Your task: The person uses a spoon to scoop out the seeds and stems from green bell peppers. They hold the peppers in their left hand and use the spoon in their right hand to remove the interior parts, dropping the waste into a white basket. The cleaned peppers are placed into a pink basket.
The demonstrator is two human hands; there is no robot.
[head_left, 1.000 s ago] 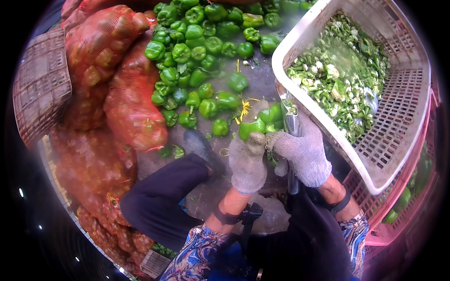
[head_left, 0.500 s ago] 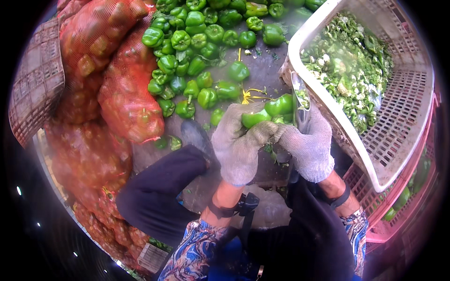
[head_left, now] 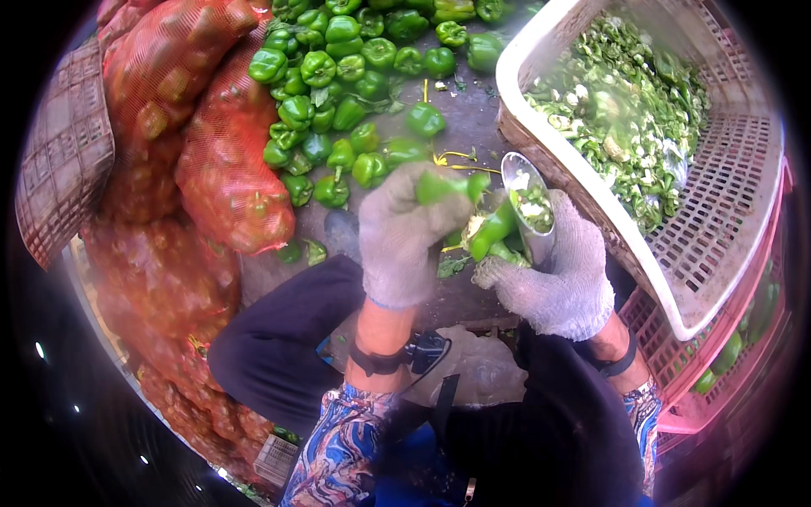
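My left hand [head_left: 395, 241], in a pale knit glove, is closed on a green bell pepper piece [head_left: 446, 188] smeared by motion. Close by, my gloved right hand [head_left: 564, 283] grips a metal scoop-like tool [head_left: 541, 241], its oval mouth facing up with chopped green and white bits inside. Between the right thumb and this tool sits another bell pepper piece [head_left: 497, 230], a pale seedy core showing at its left end. Whole green bell peppers [head_left: 342, 101] lie heaped beyond my hands, and one pepper [head_left: 425, 119] rests apart from the heap.
A white plastic crate [head_left: 583, 190] with chopped pepper cores [head_left: 625, 118] stands at right, over a pink crate [head_left: 667, 372] containing peppers. Red mesh sacks [head_left: 232, 169] pile up at left beside a grey crate [head_left: 63, 152]. Yellow ties [head_left: 456, 155] lie on the floor.
My hands have moved apart, the left going leftward with a pepper piece. The pepper between them now shows as separate pieces, and the metal tool has tilted so its mouth faces up.
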